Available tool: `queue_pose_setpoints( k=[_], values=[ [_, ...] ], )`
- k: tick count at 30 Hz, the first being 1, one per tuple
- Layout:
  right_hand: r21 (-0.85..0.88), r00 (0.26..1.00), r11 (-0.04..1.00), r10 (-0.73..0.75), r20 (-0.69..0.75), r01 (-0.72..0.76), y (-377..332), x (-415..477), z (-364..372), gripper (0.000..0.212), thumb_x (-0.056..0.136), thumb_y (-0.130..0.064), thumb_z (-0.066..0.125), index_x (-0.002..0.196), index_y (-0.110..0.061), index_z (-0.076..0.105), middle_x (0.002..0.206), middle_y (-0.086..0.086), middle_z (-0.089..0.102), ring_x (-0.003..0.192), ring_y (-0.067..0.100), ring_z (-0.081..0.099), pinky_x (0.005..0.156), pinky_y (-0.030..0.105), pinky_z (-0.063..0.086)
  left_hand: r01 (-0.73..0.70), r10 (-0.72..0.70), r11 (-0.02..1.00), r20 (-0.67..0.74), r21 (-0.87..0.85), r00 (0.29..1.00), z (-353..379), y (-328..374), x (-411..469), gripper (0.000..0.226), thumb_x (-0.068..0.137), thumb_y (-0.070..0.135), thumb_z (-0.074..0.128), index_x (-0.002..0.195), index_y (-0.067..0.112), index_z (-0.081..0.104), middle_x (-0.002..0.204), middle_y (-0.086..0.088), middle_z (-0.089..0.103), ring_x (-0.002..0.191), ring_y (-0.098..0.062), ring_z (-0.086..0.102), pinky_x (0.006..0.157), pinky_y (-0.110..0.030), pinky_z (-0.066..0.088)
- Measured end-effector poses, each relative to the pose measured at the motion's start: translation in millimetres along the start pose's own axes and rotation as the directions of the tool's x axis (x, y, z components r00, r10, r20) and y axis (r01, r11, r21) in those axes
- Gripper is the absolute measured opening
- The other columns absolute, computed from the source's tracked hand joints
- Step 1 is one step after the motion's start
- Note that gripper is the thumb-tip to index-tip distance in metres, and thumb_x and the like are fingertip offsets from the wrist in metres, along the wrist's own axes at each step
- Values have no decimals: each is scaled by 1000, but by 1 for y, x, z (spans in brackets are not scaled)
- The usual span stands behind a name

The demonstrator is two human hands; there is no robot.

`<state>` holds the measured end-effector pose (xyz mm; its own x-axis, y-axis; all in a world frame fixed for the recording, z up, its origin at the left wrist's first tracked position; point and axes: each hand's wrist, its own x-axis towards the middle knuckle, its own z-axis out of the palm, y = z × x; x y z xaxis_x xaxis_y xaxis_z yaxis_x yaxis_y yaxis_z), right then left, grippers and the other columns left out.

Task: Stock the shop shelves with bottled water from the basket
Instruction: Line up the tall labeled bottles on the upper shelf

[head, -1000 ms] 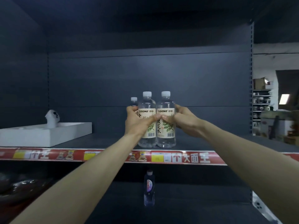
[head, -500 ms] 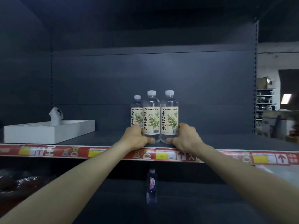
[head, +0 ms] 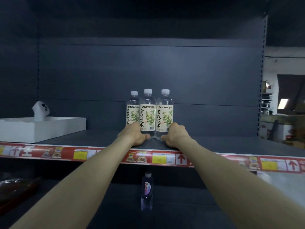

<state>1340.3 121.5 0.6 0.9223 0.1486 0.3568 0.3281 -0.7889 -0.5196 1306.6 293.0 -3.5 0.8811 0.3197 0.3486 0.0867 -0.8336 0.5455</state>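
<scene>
Three clear water bottles with white caps and cream leaf labels stand upright, side by side, near the front of the dark shelf (head: 214,144). The left bottle (head: 132,111) stands slightly behind the middle bottle (head: 147,113) and the right bottle (head: 164,113). My left hand (head: 133,134) is curled round the base of the middle bottle and hides the foot of the left one. My right hand (head: 176,134) is curled round the base of the right bottle. Both thumbs lie in front, low on the shelf. No basket is in view.
A white tray (head: 41,128) holding a white curved object (head: 40,110) sits at the shelf's left. A red price strip (head: 165,158) runs along the shelf edge. On the lower shelf stands a purple-labelled bottle (head: 146,190), with a dark red packet (head: 14,187) to its left.
My hands slid down from the labels of the two front bottles to their bases, uncovering the labels. The bottles now stand on the shelf, beside the third bottle.
</scene>
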Motion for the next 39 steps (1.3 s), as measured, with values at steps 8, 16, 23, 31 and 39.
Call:
queue_pose_setpoints(
  k=[8, 16, 23, 31, 39],
  values=[
    [-93, 1000, 996, 15, 22, -13, 0, 10, 11, 49, 99, -46, 64, 129, -9, 53, 127, 14, 59, 116, 34, 60, 104, 48, 50, 16, -16, 975, -5, 221, 1000, 5, 2, 6, 57, 93, 68, 61, 136, 30, 59, 134, 0, 64, 125, -28, 59, 93, -40, 42],
    [-95, 1000, 995, 10, 27, -7, 0, 0, 9, 47, 98, -47, 65, 124, -10, 56, 120, 13, 58, 111, 34, 62, 104, 52, 51, 18, -20, 964, 4, 264, 1000, 3, 5, -7, 50, 101, 63, 52, 128, 22, 62, 131, -3, 65, 121, -28, 61, 88, -39, 42],
    [-144, 999, 990, 5, 50, 2, -2, 0, 8, 44, 97, -50, 65, 120, -13, 56, 109, 7, 55, 107, 32, 63, 102, 52, 51, 2, -9, 971, 31, 240, 999, -2, 6, -11, 49, 98, 65, 54, 119, 22, 63, 125, -3, 67, 114, -28, 63, 99, -43, 50],
    [-180, 995, 980, -93, -20, 88, 10, -48, -27, 43, 98, -55, 57, 116, -17, 57, 103, 5, 66, 90, 27, 69, 84, 45, 60, -125, 123, 988, -25, -93, 992, -30, 28, -60, 35, 100, 30, 67, 131, 14, 63, 134, -6, 64, 111, -22, 58, 94, -31, 45],
    [152, 924, 923, -320, -211, 355, 43, -173, -48, 27, 96, -29, 61, 120, -20, 67, 118, -2, 71, 107, 17, 65, 94, 35, 53, -303, 266, 891, -152, -339, 952, -16, 33, -192, 17, 97, 27, 69, 114, 25, 74, 103, 13, 75, 89, -4, 71, 79, -18, 56]
  ],
)
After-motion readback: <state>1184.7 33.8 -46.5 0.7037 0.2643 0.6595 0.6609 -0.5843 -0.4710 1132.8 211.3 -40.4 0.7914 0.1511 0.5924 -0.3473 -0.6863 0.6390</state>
